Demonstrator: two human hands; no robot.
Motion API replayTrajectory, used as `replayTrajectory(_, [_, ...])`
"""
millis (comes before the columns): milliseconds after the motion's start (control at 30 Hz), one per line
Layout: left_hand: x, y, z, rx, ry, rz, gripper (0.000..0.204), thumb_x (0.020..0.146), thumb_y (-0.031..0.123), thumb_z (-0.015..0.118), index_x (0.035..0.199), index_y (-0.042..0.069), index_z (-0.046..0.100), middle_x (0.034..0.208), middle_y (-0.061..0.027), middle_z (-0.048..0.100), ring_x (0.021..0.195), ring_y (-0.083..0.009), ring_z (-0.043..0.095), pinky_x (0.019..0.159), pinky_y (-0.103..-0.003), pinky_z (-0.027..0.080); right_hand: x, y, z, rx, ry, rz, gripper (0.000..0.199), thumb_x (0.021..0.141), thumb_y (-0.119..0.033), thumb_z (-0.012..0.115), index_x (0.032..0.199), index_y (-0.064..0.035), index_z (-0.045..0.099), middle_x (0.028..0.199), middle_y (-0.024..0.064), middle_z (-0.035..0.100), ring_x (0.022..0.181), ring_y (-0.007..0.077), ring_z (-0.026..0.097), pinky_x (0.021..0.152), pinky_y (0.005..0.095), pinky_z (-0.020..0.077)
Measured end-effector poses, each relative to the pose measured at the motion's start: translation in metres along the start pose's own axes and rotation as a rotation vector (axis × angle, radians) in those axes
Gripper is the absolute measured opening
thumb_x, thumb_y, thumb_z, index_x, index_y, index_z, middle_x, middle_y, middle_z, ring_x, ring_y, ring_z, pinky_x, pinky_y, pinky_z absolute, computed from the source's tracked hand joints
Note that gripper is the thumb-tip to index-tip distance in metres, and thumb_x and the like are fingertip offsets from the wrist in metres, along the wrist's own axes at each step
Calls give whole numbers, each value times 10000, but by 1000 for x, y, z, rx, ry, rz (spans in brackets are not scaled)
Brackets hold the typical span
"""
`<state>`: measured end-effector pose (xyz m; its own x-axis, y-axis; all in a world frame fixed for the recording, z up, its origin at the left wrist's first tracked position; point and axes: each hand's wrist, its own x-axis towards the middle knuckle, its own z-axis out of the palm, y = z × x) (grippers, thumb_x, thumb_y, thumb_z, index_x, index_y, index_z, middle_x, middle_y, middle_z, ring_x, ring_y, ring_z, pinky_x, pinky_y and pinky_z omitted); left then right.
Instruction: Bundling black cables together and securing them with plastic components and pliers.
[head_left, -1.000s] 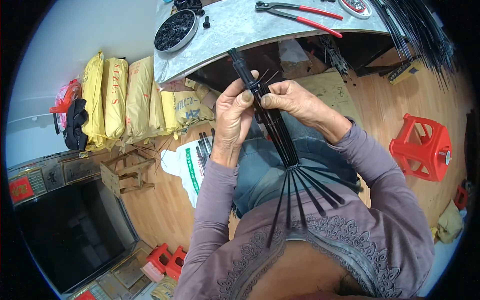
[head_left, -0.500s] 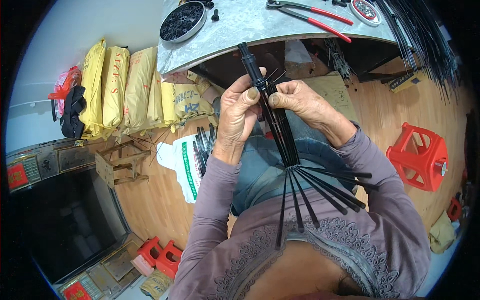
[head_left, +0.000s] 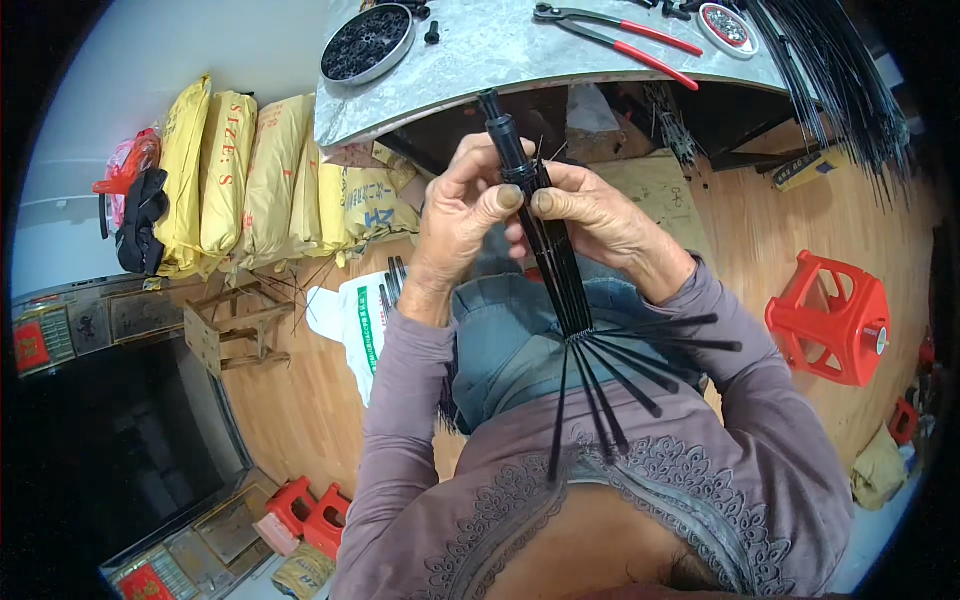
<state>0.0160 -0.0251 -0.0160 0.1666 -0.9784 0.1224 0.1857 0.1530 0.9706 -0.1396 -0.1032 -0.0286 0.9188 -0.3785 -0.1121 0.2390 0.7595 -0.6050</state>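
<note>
A black umbrella frame (head_left: 565, 285) without fabric slants across the middle, over my lap. Its narrow end points at the table edge, while several thin ribs fan out toward my chest. My left hand (head_left: 460, 205) is closed round the frame just below its collar, thumb pressed on it. On the other side my right hand (head_left: 605, 215) pinches the ribs between thumb and fingers, its thumb close to the left one. The fingertips behind the frame are partly hidden, and a few thin rib ends stick up between the hands.
On the table (head_left: 480, 50) lie red-handled pincers (head_left: 625, 50), a round dish of small black parts (head_left: 368, 45) and a small bowl of metal bits (head_left: 729, 28). Black rods (head_left: 840, 90) overhang its right edge. Yellow sacks (head_left: 230, 175) lean at left; a red stool (head_left: 830, 320) stands right.
Both hands have shifted slightly left with the frame, and my left fingers wrap further round it. The fanned ribs have swung a little, some now lying closer together.
</note>
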Motion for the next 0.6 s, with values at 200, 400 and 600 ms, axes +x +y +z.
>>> replayTrajectory(200, [16,18,-15,221,-139,30,359,805,184,728,1103,7,637,1183,-41,517,1005,-152,570,809,-261,494,1,3,-2,32,-20,-40,271,860,-197,691,1056,-30,609,833,88,652,669,169,646,625,284,561])
replayTrajectory(400, [-13,29,14,105,156,164,438,831,140,655,1234,2,553,1197,-101,545,1012,-176,554,865,-294,447,-1,2,-1,-10,183,-120,204,879,-157,662,1036,-34,618,835,59,645,678,126,620,625,258,543])
replayTrajectory(600, [-60,48,83,293,-41,9,441,860,20,618,1268,-66,476,807,-100,646,651,-158,621,602,-236,482,7,9,3,-55,366,-184,206,853,-135,696,1035,-49,653,789,7,639,652,59,567,609,199,474])
